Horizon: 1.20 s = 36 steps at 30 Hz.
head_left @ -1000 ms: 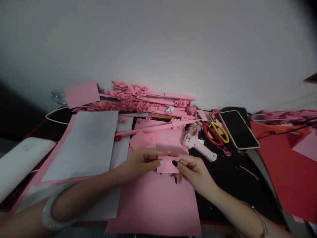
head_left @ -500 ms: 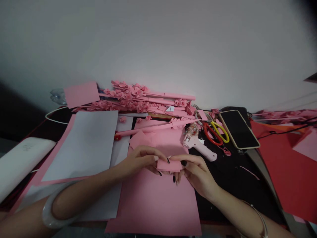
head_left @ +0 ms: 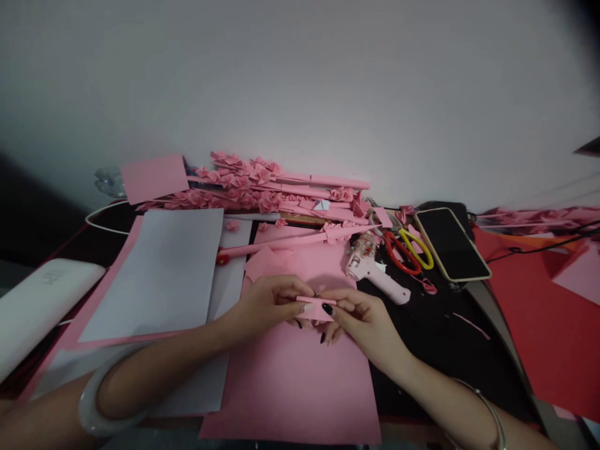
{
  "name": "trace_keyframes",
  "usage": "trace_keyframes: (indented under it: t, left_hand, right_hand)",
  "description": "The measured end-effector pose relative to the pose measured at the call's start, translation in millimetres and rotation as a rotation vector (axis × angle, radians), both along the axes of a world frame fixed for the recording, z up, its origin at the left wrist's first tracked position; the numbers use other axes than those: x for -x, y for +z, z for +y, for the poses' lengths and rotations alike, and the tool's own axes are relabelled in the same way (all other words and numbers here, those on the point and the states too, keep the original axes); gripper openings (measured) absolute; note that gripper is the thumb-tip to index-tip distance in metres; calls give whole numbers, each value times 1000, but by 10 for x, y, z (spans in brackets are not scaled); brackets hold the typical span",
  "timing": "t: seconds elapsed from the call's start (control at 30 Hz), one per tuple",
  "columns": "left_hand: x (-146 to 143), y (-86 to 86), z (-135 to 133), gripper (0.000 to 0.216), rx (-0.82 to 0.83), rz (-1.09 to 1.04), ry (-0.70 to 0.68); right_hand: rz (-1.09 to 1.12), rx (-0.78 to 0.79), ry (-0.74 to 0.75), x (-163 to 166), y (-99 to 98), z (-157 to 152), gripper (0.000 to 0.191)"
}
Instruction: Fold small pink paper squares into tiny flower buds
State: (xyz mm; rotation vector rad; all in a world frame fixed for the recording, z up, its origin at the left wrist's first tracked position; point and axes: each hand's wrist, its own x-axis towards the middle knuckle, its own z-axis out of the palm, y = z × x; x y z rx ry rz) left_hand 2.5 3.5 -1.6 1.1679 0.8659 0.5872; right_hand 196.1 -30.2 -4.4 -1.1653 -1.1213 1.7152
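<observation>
Between my two hands is a small folded piece of pink paper (head_left: 315, 307), held above a large pink sheet (head_left: 300, 387). My left hand (head_left: 269, 301) pinches its left end, thumb on the near face and the other fingers behind. At the right end my right hand (head_left: 363, 315) grips it the same way, the dark-nailed thumb pressed on the front. Fingers partly hide the paper's back and lower edge. Just beyond my left hand lies a loose pink piece of paper (head_left: 266, 262).
Beyond the hands lie a pink glue gun (head_left: 379, 279), red-and-yellow-handled scissors (head_left: 402, 262) and a phone (head_left: 454, 244). Paper flowers (head_left: 244, 181) line the wall. White sheets (head_left: 159, 275) and a white box-shaped device (head_left: 51, 306) are at left, red paper (head_left: 548, 325) at right.
Both thumbs have moved onto the near face of the pink paper, which now looks narrower and more folded over. My right hand has shifted slightly left.
</observation>
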Motion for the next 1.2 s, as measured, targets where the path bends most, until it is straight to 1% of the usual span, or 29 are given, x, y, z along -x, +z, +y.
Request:
trace_keyframes:
  t: [0.3, 0.53, 0.73, 0.9, 1.2]
  left_hand:
    - [-7, -2, 8, 16, -50, 41, 8]
    - [-3, -9, 12, 17, -65, 55, 18]
    - [-4, -34, 9, 20, -57, 47, 27]
    - [-5, -36, 1, 18, -59, 79, 29]
    - [-2, -42, -5, 15, -108, 90, 23]
  right_hand:
    - [-2, 10, -32, 5, 16, 3, 21]
    - [-28, -38, -37, -7, -32, -15, 21]
    - [-28, -1, -40, 4, -22, -11, 19]
    - [-35, 7, -42, 3, -24, -15, 18]
    - [-44, 23, -51, 27, 14, -18, 21]
